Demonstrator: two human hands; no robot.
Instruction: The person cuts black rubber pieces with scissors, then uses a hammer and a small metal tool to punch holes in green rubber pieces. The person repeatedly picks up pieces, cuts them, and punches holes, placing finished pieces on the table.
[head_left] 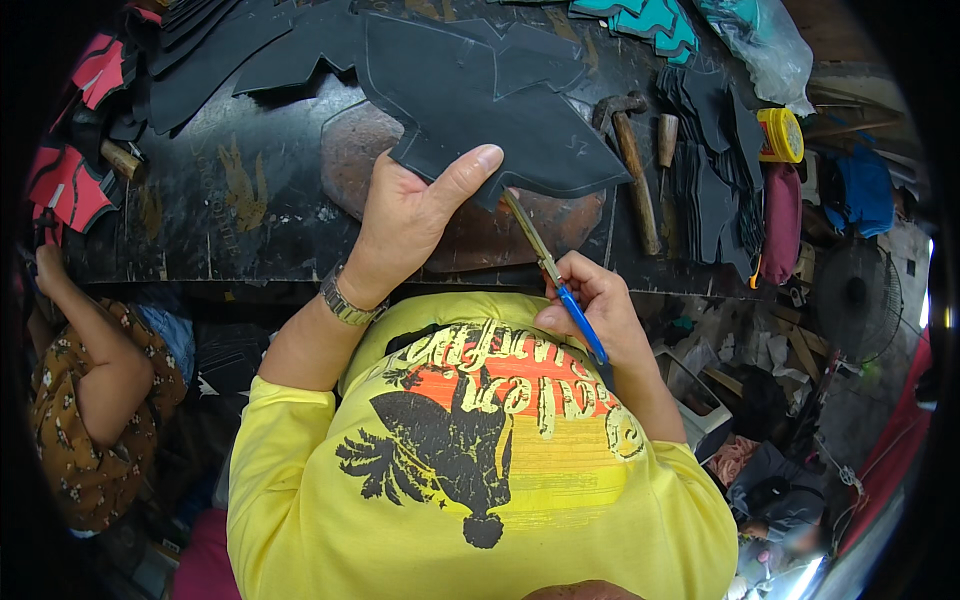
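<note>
My left hand [418, 215] grips the lower edge of a black sheet piece [470, 110], like leather, with the thumb stretched over its top face. Pale outlines are drawn near the piece's jagged borders. In my right hand [605, 305] is a pair of blue-handled scissors [538, 245], with a long narrow metal front pointing up and left. The tip meets the lower edge of the black piece, close to my left thumb. My right fingers partly hide the handle. Under the piece lies a worn brown slab [462, 240].
More black pieces [215, 60] are heaped at the far left. A hammer [632, 170] and a wooden-handled awl-like tool [667, 142] lie right, beside stacked dark pieces [712, 170]. A yellow tub [780, 135] stands at the right edge. Another person's arm [100, 380] is at left, near red pieces [70, 188].
</note>
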